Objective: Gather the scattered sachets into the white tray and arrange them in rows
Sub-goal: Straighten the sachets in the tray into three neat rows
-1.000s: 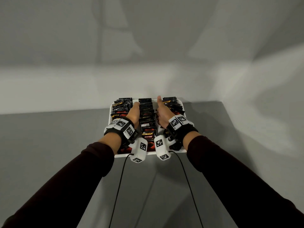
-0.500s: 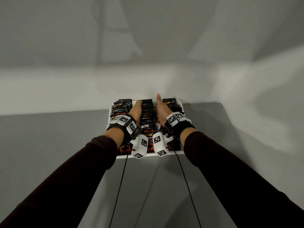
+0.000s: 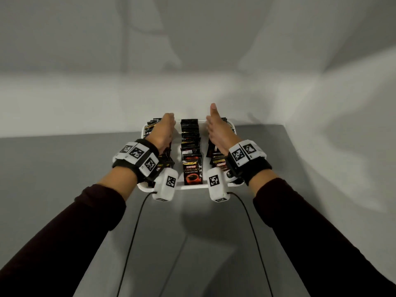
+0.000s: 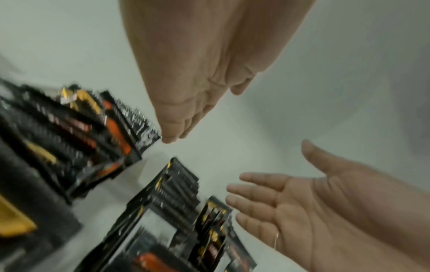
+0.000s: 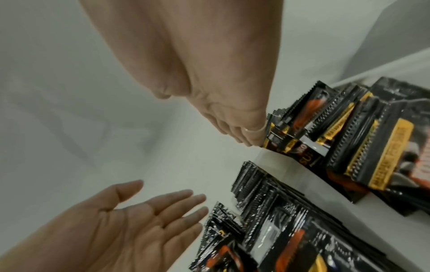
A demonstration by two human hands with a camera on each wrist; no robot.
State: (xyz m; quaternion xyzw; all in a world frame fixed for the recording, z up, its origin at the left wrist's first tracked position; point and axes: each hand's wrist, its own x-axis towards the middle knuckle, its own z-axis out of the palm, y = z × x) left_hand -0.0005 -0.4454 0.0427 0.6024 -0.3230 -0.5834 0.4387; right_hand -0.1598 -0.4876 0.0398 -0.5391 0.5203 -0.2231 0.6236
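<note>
Left hand (image 3: 162,131) and right hand (image 3: 218,131): both flat with fingers straight, palms facing each other, holding nothing, raised over the left and right rows of sachets, either side of the middle row (image 3: 190,151). Sachets: black with red and gold print, standing in three rows inside the white tray (image 3: 192,186). Tray sits at the far edge of a plain grey tabletop (image 3: 64,168), near its right corner; pale, shadowed walls (image 3: 192,50) beyond.
</note>
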